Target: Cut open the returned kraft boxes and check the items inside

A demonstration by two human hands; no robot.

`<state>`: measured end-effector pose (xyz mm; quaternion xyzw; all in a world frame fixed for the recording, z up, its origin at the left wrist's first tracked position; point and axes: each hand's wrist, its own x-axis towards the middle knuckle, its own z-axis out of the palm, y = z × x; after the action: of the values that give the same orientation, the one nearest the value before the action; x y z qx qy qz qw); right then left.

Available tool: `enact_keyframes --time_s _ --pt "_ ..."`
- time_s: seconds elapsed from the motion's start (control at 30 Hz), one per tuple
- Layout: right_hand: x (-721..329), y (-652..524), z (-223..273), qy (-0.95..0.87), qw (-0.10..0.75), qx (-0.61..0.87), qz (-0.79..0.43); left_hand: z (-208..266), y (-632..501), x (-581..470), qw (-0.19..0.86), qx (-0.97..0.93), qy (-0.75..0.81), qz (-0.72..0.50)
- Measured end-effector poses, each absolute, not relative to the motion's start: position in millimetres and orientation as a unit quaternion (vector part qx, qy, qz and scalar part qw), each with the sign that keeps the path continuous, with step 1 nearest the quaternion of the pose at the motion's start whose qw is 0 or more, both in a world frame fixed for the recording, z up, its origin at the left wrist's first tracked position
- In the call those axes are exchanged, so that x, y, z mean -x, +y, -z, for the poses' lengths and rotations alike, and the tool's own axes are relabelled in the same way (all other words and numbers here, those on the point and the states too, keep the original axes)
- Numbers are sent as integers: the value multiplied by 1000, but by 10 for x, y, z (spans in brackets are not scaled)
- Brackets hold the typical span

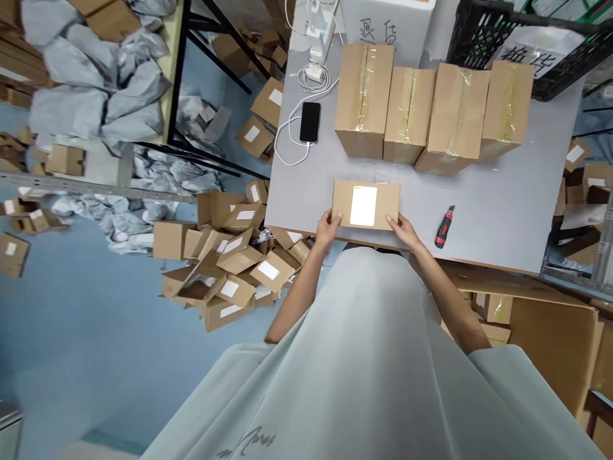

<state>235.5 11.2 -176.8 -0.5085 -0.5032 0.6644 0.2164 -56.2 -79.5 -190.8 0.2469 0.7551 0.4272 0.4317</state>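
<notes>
A small brown cardboard box (342,198) with a white label (363,206) on its upper face is at the front edge of the table, between my two hands. My left hand (328,226) grips its lower left corner, thumb on the face. At the lower right corner, my right hand (403,229) holds it the same way. The fingers under the box are hidden. A red and black utility knife (445,227) lies to the right, apart from my right hand, its tip pointing away from me.
Several taped cardboard boxes (453,118) stand in a row across the grey table (507,211). Behind them are a white bin (385,22) and a black crate (479,32). A phone (310,122) on a white cable lies left. Opened boxes (239,252) pile on the floor; a large carton (550,345) stands right.
</notes>
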Motion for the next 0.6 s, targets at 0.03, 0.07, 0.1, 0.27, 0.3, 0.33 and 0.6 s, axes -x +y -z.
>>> enact_keyframes --time_s 0.03,0.07,0.1,0.27,0.3,0.33,0.6 --pt "-2343 115 1756 -498 221 503 -671 1916 -803 585 435 -239 756 -426" --pt "-2338 121 1744 -494 223 498 -677 1926 -807 614 444 -227 757 -423" --pt "-2337 128 1731 -493 224 494 -680 1939 -808 647 457 -210 755 -421" --pt "-2408 137 1672 -500 218 500 -673 2006 -709 790 550 -111 730 -391" --pt "-2439 132 1663 -494 215 505 -674 2016 -668 795 568 -95 725 -377" --pt "-2477 128 1653 -481 210 512 -679 2025 -622 791 587 -82 719 -364" --pt "-2622 129 1363 -500 241 660 -507 1956 -325 624 650 -84 642 -398"
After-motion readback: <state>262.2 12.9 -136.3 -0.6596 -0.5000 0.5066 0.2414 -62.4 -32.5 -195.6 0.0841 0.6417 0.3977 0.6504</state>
